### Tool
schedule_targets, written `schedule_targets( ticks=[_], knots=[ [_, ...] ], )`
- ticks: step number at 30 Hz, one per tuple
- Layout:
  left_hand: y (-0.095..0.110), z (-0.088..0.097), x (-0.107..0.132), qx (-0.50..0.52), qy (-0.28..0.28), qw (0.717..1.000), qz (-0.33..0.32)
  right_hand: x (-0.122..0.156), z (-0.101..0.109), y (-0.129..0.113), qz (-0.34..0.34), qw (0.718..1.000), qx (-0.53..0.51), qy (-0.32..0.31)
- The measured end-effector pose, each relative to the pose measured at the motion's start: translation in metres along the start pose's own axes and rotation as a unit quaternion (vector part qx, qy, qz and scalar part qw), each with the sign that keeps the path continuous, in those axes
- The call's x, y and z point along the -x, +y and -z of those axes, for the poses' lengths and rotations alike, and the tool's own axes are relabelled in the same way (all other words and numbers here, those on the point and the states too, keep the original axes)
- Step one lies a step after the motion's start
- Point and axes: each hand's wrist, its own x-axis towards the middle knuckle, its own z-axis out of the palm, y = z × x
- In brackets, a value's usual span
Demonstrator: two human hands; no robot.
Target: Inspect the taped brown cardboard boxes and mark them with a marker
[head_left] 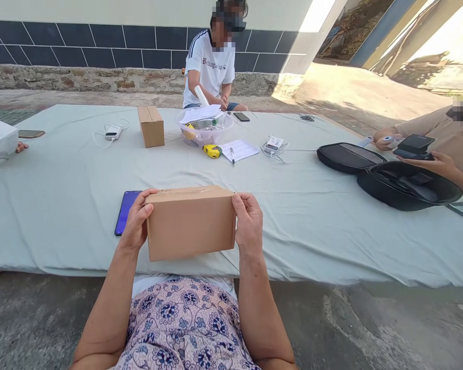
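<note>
Cardboard box (pixel 192 226) straight ahead, twelve o'clock, by table (pixel 61 205) near edge. Left hand (pixel 137 221): fingers grasping nine-o'clock end; right hand (pixel 249 223): fingers grasping three-o'clock end, probably sharing weight evenly. Phone (pixel 122 213) at box's nine o'clock, likely there to free both hands.

Bare left hand (pixel 136 222) and bare right hand (pixel 249 222) level, well apart, gripping

The bare left forearm (pixel 107 303) slants inward from near left; the bare right forearm (pixel 263 303) leans inward from near right. Both wrists (pixel 250 253) look nearly straight. Fingers (pixel 253 202) are bent. The left thumb (pixel 144 211) angles right, the right thumb (pixel 238 206) far and slightly left.
</note>
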Motion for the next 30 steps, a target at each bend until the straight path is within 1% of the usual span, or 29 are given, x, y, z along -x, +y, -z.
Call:
schedule_targets(
  ticks=[2,6,11,17,21,26,28,30],
  knots=[
    [0.0,-0.001,0.0,0.013,0.01,1.0,0.024,0.0,0.0,-0.001,-0.012,1.0,-0.005,-0.001],
    [0.001,-0.003,0.004,0.042,0.04,0.997,0.047,0.0,-0.001,-0.005,-0.051,0.998,-0.017,-0.034],
    [0.005,-0.002,0.007,0.087,0.086,0.99,0.073,0.003,-0.004,-0.004,-0.069,0.995,-0.025,-0.063],
    [0.002,0.007,0.0,0.13,0.119,0.98,0.092,0.01,-0.004,-0.004,-0.061,0.991,-0.024,-0.117],
    [-0.002,0.009,-0.003,0.144,0.132,0.977,0.08,0.013,-0.003,-0.005,-0.022,0.991,-0.022,-0.132],
    [-0.004,0.005,-0.004,0.162,0.142,0.974,0.071,0.015,-0.004,-0.003,0.025,0.99,-0.043,-0.129],
    [-0.005,0.001,-0.005,0.173,0.15,0.971,0.071,0.015,-0.004,-0.002,0.033,0.992,-0.048,-0.109],
    [-0.006,-0.003,-0.007,0.181,0.148,0.969,0.078,0.013,-0.004,0.0,0.039,0.996,-0.045,-0.072]
  ],
)
